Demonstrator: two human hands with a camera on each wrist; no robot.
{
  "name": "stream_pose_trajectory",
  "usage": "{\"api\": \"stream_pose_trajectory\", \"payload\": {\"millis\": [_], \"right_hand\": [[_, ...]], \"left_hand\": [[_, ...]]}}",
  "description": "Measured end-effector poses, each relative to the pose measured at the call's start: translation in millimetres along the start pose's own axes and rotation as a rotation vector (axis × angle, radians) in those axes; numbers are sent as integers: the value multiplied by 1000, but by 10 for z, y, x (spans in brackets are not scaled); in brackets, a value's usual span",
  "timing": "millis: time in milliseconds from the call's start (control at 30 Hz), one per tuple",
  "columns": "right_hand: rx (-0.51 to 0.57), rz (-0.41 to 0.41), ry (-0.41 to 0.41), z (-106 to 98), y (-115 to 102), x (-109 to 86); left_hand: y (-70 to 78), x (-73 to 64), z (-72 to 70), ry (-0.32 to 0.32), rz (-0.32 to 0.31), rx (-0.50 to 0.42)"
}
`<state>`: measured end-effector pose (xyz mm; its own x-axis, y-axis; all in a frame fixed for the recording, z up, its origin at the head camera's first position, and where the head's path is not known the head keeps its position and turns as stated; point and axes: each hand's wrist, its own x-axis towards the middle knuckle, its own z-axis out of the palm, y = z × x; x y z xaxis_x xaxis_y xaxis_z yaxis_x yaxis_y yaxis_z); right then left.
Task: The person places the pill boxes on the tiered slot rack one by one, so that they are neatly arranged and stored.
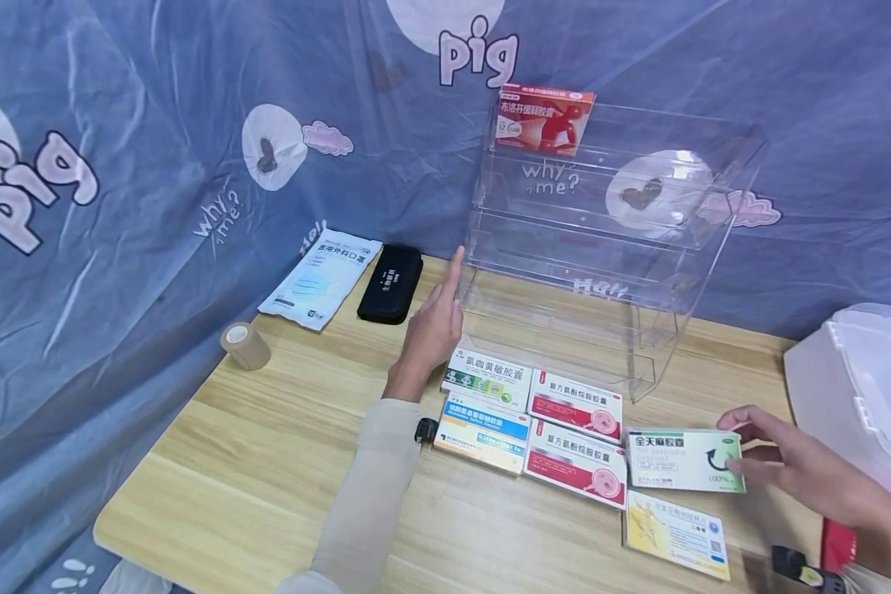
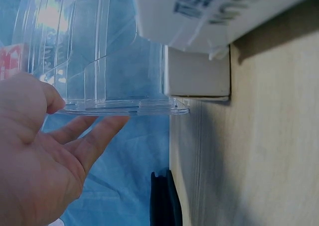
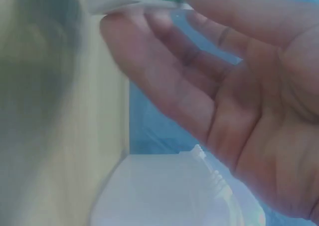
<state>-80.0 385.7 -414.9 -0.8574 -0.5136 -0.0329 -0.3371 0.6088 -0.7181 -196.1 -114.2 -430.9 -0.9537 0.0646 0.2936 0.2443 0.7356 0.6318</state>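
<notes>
My left hand pinches the left side panel of a clear acrylic display rack. Its thumb and long fingers lie on either side of the panel edge in the left wrist view. My right hand grips the right end of a white and green medicine box, thumb on the printed face. Below that box lies a yellow and white box. To its left, two red and white boxes, a green and white box and a blue and orange box lie face up before the rack.
A red box stands in the rack's top tier, at its left. Behind my left hand are a black case, a mask packet and a tan tape roll. A white lidded bin stands at the right.
</notes>
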Motion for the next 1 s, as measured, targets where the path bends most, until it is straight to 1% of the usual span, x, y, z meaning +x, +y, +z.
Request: {"api": "stream_pose_trajectory", "payload": {"millis": [233, 333, 500, 600, 800, 1000], "right_hand": [[-8, -30, 62, -30, -97, 26], [-15, -16, 90, -40, -159, 37], [23, -48, 132, -98, -252, 89], [41, -68, 154, -139, -297, 138], [16, -35, 211, -241, -458, 305], [-14, -56, 279, -352, -665, 551]], "left_hand": [[1, -9, 2, -3, -4, -3], [-5, -17, 1, 1, -6, -1], [-12, -12, 7, 14, 12, -20], [-13, -2, 8, 9, 18, -22], [-3, 1, 5, -3, 5, -21], [-1, 4, 2, -4, -1, -9]]}}
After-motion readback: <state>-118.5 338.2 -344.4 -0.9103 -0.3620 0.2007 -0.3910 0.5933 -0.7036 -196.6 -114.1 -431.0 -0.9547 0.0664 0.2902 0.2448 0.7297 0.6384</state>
